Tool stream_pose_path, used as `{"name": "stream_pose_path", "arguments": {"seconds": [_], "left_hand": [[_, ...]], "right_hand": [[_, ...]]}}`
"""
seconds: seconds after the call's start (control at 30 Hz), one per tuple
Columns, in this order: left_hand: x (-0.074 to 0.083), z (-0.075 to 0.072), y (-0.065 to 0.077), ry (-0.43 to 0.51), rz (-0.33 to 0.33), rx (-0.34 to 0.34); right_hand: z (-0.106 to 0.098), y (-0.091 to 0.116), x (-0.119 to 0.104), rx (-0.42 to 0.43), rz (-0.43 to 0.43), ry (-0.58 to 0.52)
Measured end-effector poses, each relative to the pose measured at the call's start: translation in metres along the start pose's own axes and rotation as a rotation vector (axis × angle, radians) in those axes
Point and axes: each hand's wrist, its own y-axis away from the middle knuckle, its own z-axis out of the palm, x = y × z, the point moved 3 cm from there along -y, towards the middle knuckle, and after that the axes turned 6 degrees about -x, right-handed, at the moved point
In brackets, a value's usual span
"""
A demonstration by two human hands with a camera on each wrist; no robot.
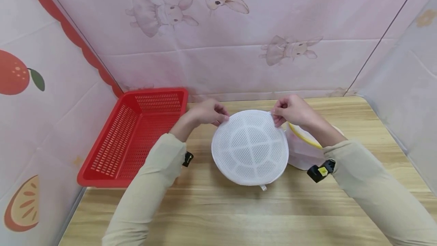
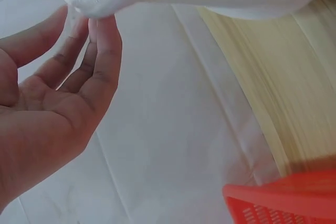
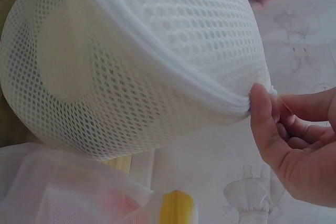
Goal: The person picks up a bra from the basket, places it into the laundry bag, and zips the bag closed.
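Observation:
A round white mesh laundry bag point(image 1: 250, 151) is held up between both hands, its circular face tilted toward the head camera. My left hand point(image 1: 209, 112) pinches its upper left edge between thumb and fingers; in the left wrist view the fingertips point(image 2: 107, 32) meet the bag's white rim. At the upper right edge, my right hand point(image 1: 291, 110) pinches the rim with thumb and forefinger. The right wrist view shows the bag's deep mesh side point(image 3: 115, 87) and a white seam running to those fingers. A small white tab point(image 1: 263, 187) hangs at the bottom edge.
A red plastic basket point(image 1: 136, 139) with slotted walls stands at the left of the wooden table point(image 1: 218, 215). Partly behind my right forearm is a second, pale mesh bag point(image 1: 300, 154) with yellow trim. Printed cloth walls point(image 1: 218, 67) enclose the table's back and sides.

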Motion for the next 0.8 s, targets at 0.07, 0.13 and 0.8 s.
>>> {"name": "stream_pose_path", "arguments": {"seconds": [0.07,0.13,0.8], "left_hand": [[0.004,0.002,-0.003,-0.028,0.013,0.010],[0.009,0.005,-0.006,-0.080,0.024,0.017],[0.029,0.017,-0.008,-0.112,0.063,0.106]], "right_hand": [[0.002,0.000,-0.003,-0.003,-0.017,-0.015],[0.005,0.000,-0.006,-0.006,-0.033,-0.028],[0.015,-0.002,-0.015,0.007,-0.075,0.058]]}}
